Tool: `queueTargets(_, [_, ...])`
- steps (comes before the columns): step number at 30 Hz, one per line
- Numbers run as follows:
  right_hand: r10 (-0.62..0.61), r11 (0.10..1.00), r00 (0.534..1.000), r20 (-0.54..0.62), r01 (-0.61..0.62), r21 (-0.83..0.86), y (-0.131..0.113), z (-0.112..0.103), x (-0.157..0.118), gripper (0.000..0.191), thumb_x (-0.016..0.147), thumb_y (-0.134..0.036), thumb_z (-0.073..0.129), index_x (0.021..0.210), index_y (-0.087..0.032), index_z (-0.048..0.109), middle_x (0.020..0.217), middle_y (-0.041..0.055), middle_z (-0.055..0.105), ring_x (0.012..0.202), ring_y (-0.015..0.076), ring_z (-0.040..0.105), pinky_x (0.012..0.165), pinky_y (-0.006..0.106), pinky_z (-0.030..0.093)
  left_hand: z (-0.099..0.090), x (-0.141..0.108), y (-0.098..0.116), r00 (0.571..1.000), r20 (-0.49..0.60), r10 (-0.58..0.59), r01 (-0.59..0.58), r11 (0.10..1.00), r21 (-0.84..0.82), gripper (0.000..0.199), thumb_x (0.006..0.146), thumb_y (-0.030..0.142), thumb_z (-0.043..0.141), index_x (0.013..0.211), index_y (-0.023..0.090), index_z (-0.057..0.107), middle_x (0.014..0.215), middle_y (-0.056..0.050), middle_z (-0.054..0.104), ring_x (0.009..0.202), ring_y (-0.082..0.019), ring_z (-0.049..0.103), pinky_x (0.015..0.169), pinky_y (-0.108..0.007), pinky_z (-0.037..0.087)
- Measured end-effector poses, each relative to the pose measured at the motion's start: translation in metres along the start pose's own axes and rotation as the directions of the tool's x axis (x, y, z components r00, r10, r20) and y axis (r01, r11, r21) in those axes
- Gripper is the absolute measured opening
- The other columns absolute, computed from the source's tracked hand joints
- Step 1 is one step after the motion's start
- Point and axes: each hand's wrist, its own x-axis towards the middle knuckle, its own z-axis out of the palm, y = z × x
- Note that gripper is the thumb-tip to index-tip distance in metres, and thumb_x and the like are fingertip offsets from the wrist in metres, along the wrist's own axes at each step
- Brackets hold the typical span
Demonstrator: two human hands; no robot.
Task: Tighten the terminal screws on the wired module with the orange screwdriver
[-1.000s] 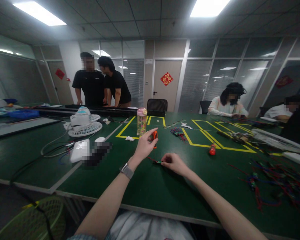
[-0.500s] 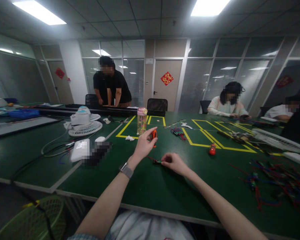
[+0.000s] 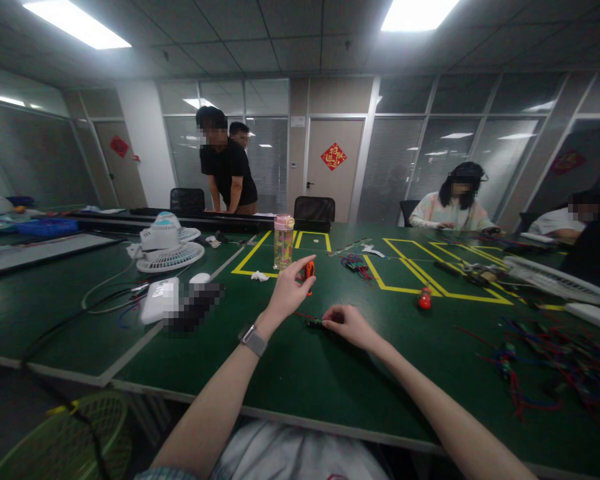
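Observation:
In the head view my left hand (image 3: 291,288), with a watch on its wrist, is closed on an orange tool (image 3: 309,271) held upright above the table. My right hand (image 3: 349,326) pinches the end of a small green circuit board (image 3: 315,323) lying low over the green table. Thin red wire runs from the board toward the left, under my left hand. A pink-lidded bottle (image 3: 283,247) stands just behind my left hand.
Wired boards (image 3: 550,367) are heaped at the right, and a smaller bundle (image 3: 357,265) lies beyond my hands. A red object (image 3: 425,298) stands right of centre. White fans (image 3: 167,247) and a white box (image 3: 160,300) sit at the left. Several people are around the table.
My hands hold nearly the same pose, with the board slightly tilted differently. Behind the table, the standing person in black has straightened a little, and another person's head now shows behind.

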Motion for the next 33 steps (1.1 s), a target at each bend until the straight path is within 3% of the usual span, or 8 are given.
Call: queueTargets(33, [-0.004, 0.999, 0.999, -0.039, 0.003, -0.034, -0.0070, 0.0020, -0.0041, 0.012, 0.071, -0.022, 0.066, 0.079, -0.013, 0.069, 0.071, 0.0039, 0.066, 0.063, 0.0141, 0.058, 0.059, 0.024, 0.044, 0.0010, -0.0005, -0.0048, 0.999, -0.015, 0.032, -0.031, 0.997, 0.069, 0.050, 0.080, 0.015, 0.058, 0.127, 0.026, 0.051, 0.112, -0.007, 0.060, 0.068, -0.010, 0.059, 0.050, -0.017, 0.051])
